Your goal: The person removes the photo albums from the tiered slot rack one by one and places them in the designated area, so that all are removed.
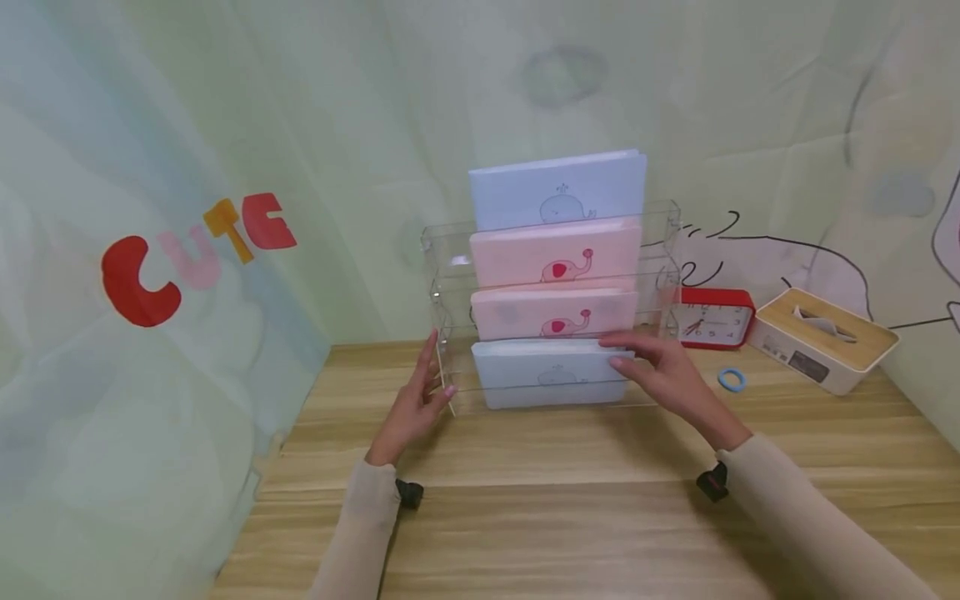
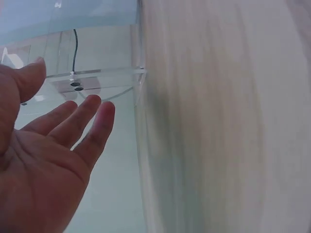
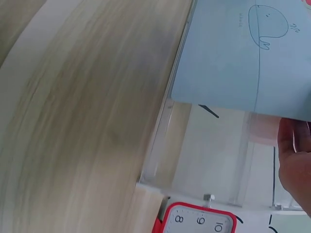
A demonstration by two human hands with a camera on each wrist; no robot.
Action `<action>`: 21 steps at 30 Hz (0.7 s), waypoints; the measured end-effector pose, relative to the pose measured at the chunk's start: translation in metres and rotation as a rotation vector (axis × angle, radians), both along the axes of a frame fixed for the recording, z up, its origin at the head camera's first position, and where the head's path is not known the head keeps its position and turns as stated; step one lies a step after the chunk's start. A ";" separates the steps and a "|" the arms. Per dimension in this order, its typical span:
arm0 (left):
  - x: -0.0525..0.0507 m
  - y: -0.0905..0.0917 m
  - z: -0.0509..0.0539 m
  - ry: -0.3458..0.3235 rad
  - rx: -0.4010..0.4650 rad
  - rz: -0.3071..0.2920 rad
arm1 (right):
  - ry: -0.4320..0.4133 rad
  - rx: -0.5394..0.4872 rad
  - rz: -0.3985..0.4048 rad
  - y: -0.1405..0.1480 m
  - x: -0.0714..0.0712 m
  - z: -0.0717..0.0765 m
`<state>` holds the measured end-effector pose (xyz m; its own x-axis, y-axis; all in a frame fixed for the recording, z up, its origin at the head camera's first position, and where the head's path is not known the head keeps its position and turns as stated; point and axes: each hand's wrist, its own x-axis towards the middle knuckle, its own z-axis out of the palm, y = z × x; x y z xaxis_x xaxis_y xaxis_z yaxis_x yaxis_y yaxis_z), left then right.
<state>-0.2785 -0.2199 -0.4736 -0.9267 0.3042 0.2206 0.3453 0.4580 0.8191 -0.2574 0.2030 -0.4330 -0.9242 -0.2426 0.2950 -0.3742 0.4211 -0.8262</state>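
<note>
A clear acrylic tiered rack (image 1: 457, 312) stands on the wooden table, with pale notebooks upright in its tiers. The front tier holds a light blue whale notebook (image 1: 551, 379). Behind it rise a pink elephant notebook (image 1: 525, 315), a second pink elephant notebook (image 1: 510, 254) and, at the top, a blue whale notebook (image 1: 517, 192). My right hand (image 1: 667, 379) pinches the front notebook near its upper right corner, thumb in front; part of its fingers is cut off in the right wrist view. At the rack's left side is my left hand (image 1: 412, 412), fingers extended and thumb apart beside the side panel.
Right of the rack stand a red clock (image 1: 716, 318) and a tissue box (image 1: 828, 337) with a wooden lid. A small blue ring (image 1: 732, 380) lies before them. A printed curtain (image 1: 360, 167) hangs behind the wooden table (image 1: 540, 517).
</note>
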 end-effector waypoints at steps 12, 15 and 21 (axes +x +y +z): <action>0.004 -0.005 0.002 -0.035 -0.043 0.015 | 0.045 -0.080 -0.119 -0.021 -0.010 -0.010; 0.003 -0.005 0.001 -0.027 -0.044 0.004 | 0.101 -0.123 -0.199 -0.028 -0.010 -0.012; 0.000 -0.005 0.000 -0.002 -0.071 -0.001 | 0.175 -0.278 -0.305 -0.043 -0.011 -0.016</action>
